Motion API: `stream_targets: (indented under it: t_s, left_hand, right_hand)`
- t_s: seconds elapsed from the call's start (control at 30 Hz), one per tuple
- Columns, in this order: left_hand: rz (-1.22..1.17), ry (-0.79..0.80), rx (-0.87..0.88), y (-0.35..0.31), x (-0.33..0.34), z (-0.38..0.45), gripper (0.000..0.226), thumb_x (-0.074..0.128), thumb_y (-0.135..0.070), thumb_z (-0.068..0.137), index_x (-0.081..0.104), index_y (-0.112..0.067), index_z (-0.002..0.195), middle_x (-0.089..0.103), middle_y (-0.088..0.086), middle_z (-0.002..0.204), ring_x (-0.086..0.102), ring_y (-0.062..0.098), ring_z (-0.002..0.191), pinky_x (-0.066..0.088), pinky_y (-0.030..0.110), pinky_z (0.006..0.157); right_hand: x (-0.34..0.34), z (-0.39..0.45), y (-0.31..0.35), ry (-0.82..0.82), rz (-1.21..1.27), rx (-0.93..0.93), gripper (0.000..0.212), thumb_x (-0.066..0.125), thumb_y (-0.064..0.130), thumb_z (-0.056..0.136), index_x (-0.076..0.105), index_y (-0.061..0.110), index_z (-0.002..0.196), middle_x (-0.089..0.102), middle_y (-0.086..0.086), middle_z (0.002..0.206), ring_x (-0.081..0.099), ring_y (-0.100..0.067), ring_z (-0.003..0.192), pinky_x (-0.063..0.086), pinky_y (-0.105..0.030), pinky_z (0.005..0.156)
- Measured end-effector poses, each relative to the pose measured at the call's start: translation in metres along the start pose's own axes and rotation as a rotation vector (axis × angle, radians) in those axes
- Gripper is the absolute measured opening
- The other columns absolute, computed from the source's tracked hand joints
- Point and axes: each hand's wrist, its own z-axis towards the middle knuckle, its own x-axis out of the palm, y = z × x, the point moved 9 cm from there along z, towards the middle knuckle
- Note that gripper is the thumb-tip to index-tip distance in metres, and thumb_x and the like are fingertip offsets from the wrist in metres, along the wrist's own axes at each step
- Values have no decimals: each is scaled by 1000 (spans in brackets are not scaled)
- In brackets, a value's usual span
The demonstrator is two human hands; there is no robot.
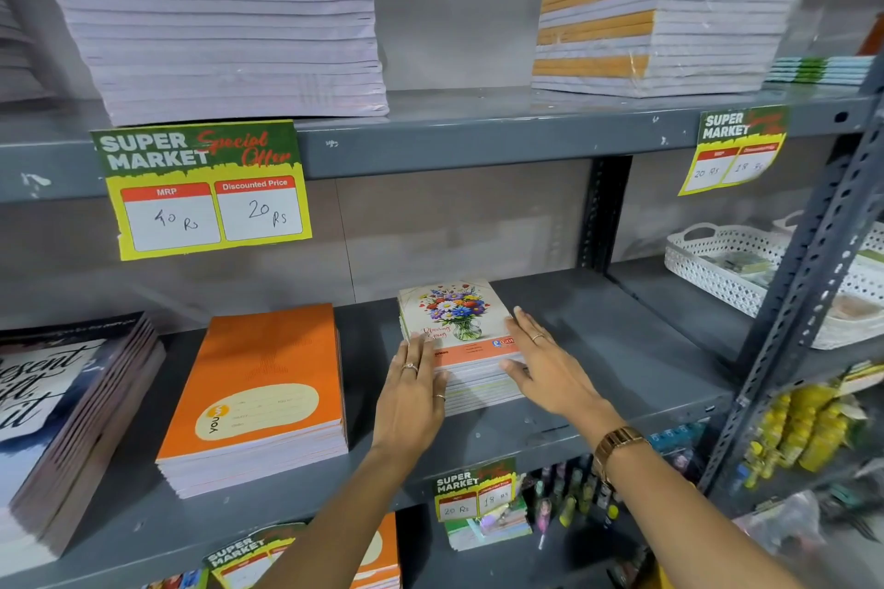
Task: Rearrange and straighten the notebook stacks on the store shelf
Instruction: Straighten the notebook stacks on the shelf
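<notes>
Two bare hands reach in to a small stack of notebooks with flowers on the top cover (459,325). This flower stack sits on the middle shelf (598,349), a grey metal board, a little right of the middle. The left hand (411,390) lies flat against the left side of the stack, fingers straight and close together, with the fingertips just over the top cover. It wears rings. The right hand (545,363) lies flat against the right side of the same stack, fingers stretched out and the thumb spread toward the front edge. It has a ring too, and a gold watch (617,442) is on that wrist. Both hands are open and pressing the stack between them, not pinching anything. Just to the left of the flower stack, with a gap between, sits a bigger stack of orange notebooks (258,392). Farther left is a dark stack with big white writing on the top cover (62,416), and its edges look a bit uneven. On the shelf above, a tall pile of pale notebooks (215,19) sits on the left, and a wrapped pile with orange stripes (665,24) sits on the right. A yellow and green price sign (201,189) hangs under the tall pile. On the right, a white basket (708,268) sits on another shelf.
</notes>
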Motion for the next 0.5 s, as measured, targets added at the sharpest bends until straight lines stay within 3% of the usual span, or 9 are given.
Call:
stream_targets:
  t_s: [0.1,0.17,0.23,0.33,0.4,0.5]
  left_hand:
    - [136,1,85,-9,-2,3,54,16,-36,100,2,-19,149,3,2,161,-2,19,148,-8,29,115]
    - [173,17,102,-10,-3,4,54,16,-34,100,3,-18,149,3,2,161,-2,18,149,-10,30,115]
    - [192,29,110,-10,-4,6,53,17,-31,100,4,-17,150,5,2,161,-1,17,149,-11,30,115]
    - [213,38,125,-12,-6,7,52,16,-29,101,5,-15,149,7,4,160,1,17,148,-8,31,118]
    - [216,48,129,-13,-6,7,52,17,-29,100,5,-14,149,8,5,160,2,17,149,-8,32,118]
    - [228,34,150,-14,-7,7,53,16,-30,100,4,-14,149,7,5,160,1,18,149,-12,31,115]
  right_hand:
    - [1,2,11,-24,-145,-96,61,16,44,98,14,10,149,9,-6,159,6,-17,147,3,-25,116]
    - [6,4,15,-4,-189,-133,86,-13,59,82,16,12,149,12,-6,159,8,-17,147,-2,-23,112]
    - [11,6,12,-1,-198,-151,101,-24,58,69,18,12,148,18,-5,158,12,-17,147,-1,-24,112]
    - [13,8,9,-17,-199,-167,104,-27,60,68,19,13,148,22,-4,157,15,-16,146,1,-23,113]
    - [14,10,8,-17,-201,-162,93,-19,61,78,19,13,148,22,-4,157,16,-16,146,2,-23,113]
    - [12,11,13,-8,-239,-155,72,0,41,87,27,10,145,30,-8,154,25,-20,144,4,-28,113]
